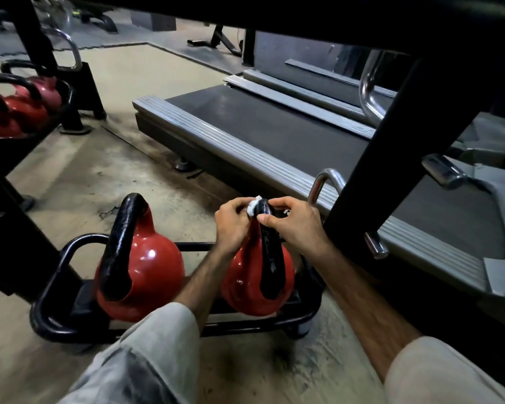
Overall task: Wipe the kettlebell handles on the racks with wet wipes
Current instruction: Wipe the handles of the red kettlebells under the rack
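My left hand [234, 220] pinches the wet wipe [253, 206] against the handle [267, 237] of the right kettlebell [255, 275] on the near rack [70, 322], right hand [292, 225] gripping the handle top. I'd say steady it, drag the wipe around the whole loop

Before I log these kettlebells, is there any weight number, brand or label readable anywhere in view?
None can be read.
A small white mark shows on the black rack post just behind the right hand, at: mostly hidden, too small to read.
Both red kettlebells on the low rack show no visible markings.
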The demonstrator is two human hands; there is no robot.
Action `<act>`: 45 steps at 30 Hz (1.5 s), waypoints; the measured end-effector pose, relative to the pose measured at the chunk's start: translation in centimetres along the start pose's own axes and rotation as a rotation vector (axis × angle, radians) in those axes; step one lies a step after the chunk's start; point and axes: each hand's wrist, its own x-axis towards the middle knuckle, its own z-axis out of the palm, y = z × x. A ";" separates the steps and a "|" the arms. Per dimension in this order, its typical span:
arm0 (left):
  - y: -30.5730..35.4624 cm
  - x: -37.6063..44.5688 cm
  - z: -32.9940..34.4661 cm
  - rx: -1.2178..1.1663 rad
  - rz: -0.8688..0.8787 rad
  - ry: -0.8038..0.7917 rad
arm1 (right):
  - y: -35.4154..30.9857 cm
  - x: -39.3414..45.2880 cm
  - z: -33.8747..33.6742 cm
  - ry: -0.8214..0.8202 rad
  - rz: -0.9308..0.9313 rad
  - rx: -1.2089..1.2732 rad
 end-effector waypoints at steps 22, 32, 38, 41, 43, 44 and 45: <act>1.4 -4.0 -0.2 -0.676 -0.679 -0.143 | 1.4 0.0 -0.1 -0.027 0.011 0.061; 1.8 -6.2 -0.7 -0.483 -0.659 -0.248 | 1.6 0.1 0.2 -0.011 0.036 0.077; 4.2 -2.5 0.3 -0.696 -0.625 -0.037 | 1.2 -0.1 0.6 -0.005 0.058 0.088; 3.9 -3.8 -2.0 -0.406 -0.596 -0.268 | 1.6 -0.1 1.0 -0.022 0.062 0.124; 4.0 -4.3 -4.1 -0.231 -0.605 -0.511 | 1.3 -0.4 0.7 -0.026 0.055 0.112; 4.2 -3.9 -4.9 -0.194 -0.605 -0.526 | 0.8 -0.7 0.3 -0.036 0.033 0.075; 4.7 -3.2 -5.4 -0.194 -0.610 -0.474 | 0.2 -0.9 -0.1 -0.039 0.007 0.032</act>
